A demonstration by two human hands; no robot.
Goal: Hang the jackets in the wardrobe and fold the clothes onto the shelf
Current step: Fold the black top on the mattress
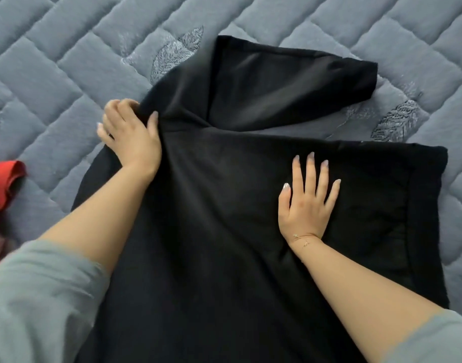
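A black garment (224,205) lies spread on the bed (67,61), under and between both hands. The left hand (130,134) has its fingers curled round a bunched fold at the garment's left edge, thumb pressed on top of the cloth. The right hand (307,200) lies flat on the garment with fingers straight and spread, grasping nothing. Beyond the hands, one part of the garment angles off to the right, its end resting on the grey quilted cover. A thin bracelet (301,239) circles the right wrist. Far left of the left hand, a red cloth (4,184) lies on the bed, apart from the garment.
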